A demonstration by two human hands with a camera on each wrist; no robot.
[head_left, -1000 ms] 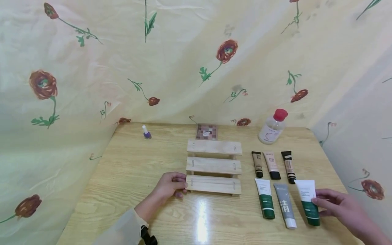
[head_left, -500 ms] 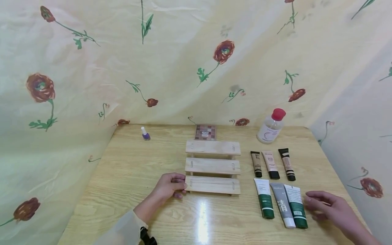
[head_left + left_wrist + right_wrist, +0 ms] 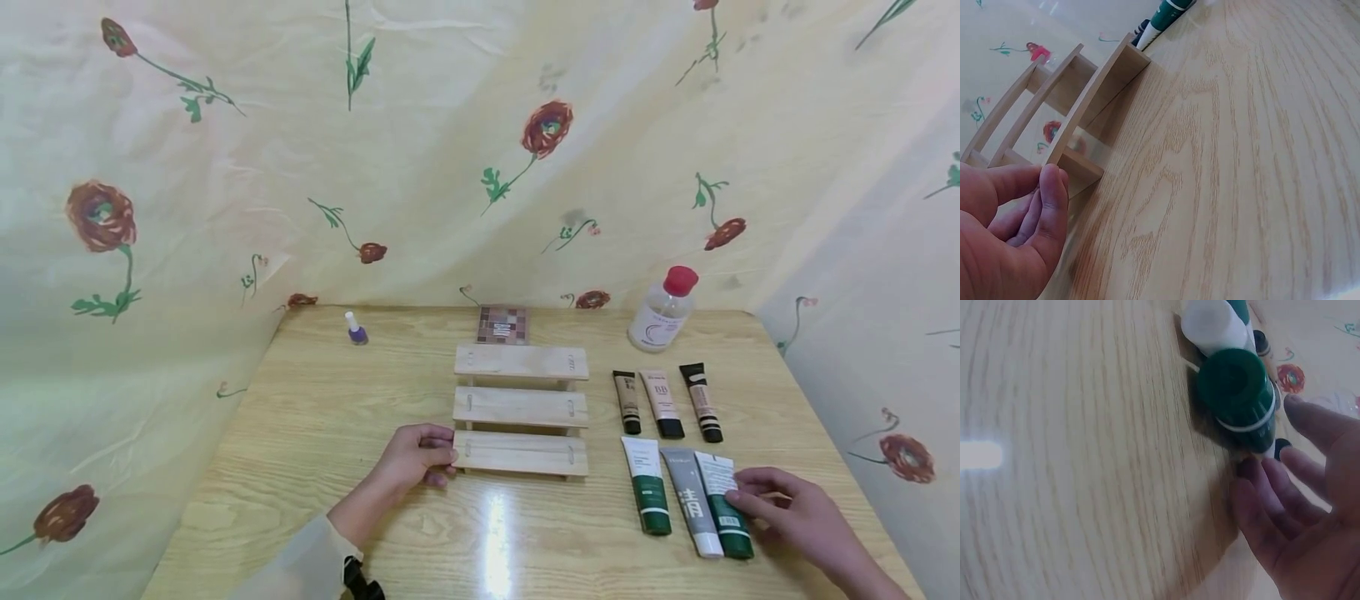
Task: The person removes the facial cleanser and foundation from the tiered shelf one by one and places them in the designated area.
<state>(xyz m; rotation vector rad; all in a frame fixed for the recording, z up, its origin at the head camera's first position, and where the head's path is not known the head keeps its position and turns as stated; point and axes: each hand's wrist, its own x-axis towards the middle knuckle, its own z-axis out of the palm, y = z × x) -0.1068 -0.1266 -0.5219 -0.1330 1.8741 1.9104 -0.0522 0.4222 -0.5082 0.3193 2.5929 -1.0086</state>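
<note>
My left hand [image 3: 416, 458] pinches the left end of the lowest step of a three-tier wooden display rack [image 3: 521, 453]; the left wrist view shows thumb and fingers at the board's [image 3: 1085, 103] corner. At the right, my right hand [image 3: 787, 517] is beside a white-and-green squeeze tube [image 3: 725, 508] lying on the table. Its thumb reaches the tube's right edge. In the right wrist view, the fingers are loosely bent next to the green cap [image 3: 1235, 387], with thumb and fingers apart. A grey tube [image 3: 692, 500] lies against that tube's left side.
Another white-and-green tube [image 3: 647, 487] lies further left. Behind are three small cosmetic tubes, including a pink BB tube [image 3: 662, 404]. A red-capped bottle [image 3: 662, 312], an eyeshadow palette [image 3: 502, 325] and purple nail polish [image 3: 357, 332] stand or lie toward the back of the table [image 3: 322, 392].
The right white-and-green tube has moved left against the grey one, with its other face up. My right hand drew away from it, then came back to its edge. My left hand stayed put.
</note>
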